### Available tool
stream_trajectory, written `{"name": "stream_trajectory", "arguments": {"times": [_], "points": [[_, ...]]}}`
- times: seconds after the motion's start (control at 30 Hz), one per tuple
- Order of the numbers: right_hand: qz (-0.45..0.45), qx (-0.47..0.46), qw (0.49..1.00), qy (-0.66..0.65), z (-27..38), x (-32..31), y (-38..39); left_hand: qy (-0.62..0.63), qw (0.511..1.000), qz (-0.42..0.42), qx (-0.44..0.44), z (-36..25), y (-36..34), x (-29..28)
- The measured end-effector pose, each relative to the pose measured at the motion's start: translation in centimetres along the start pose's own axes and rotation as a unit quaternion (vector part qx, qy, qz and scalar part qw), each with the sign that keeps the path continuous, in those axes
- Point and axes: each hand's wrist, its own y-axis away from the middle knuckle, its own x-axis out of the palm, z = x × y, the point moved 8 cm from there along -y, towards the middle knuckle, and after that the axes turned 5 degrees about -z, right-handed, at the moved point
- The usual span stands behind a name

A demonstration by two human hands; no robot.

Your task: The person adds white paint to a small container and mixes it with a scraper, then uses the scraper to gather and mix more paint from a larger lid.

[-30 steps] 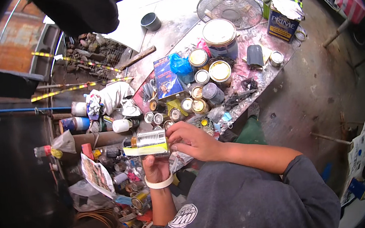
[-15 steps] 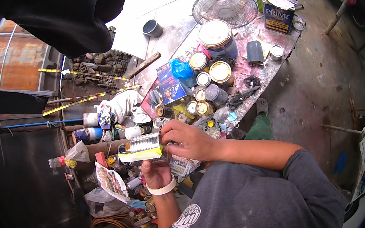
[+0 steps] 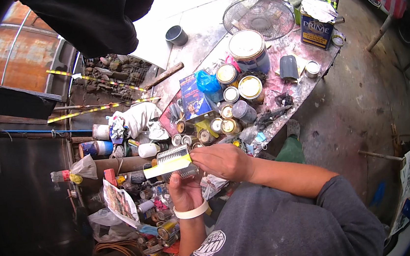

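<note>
A ribbed silver tin can [image 3: 172, 155] lies sideways in the air in front of my chest. My left hand [image 3: 186, 193] grips it from below, its thumb up against the near side. Along the can runs a pale yellow strip [image 3: 168, 167], whose left end sticks out past the metal. My right hand [image 3: 224, 161] is at the can's right end, fingers together and pressed against it where the strip ends. The fingertips of both hands are partly hidden behind the can.
Beyond my hands, a paint-stained table [image 3: 303, 76] carries several paint cans, a large pail [image 3: 248, 50], a blue plastic bag [image 3: 207, 81] and a fan guard [image 3: 258, 18]. A rectangular tin [image 3: 316, 31] stands at its far right. Cluttered cans and rubbish lie below left, beside a folded newspaper [image 3: 121, 202].
The can and my left hand have shifted slightly right. My right hand's fingers, curled before, now lie straighter along the can's end. The surroundings have shifted slightly in view.
</note>
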Motion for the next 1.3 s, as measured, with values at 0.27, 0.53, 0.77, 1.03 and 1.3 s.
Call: {"name": "stream_trajectory", "arguments": {"times": [0.27, 0.53, 0.77, 1.03, 1.3], "points": [[0.001, 0.104, 0.992, -0.074, -1.8, 0.2, -0.3, -0.062, 0.997, -0.042, 0.038, 0.6, 0.8, 0.4], [0.016, 0.55, 0.73, -0.405, -6.3, 3.3, 4.0, -0.046, 0.998, 0.038, 0.006, 0.3, 0.2, 0.9], [-0.092, 0.583, 0.671, -0.449, -8.9, 0.8, 7.3, -0.085, 0.995, 0.045, 0.033, -1.2, -0.9, -1.6], [0.145, 0.564, 0.726, -0.365, -2.9, 2.7, 4.1, -0.075, 0.996, 0.008, 0.053, 0.8, -0.7, -3.6], [0.088, 0.332, 0.924, -0.167, -1.3, -0.2, 1.9, -0.05, 0.997, 0.007, 0.054, 2.1, -0.6, -4.8]]}}
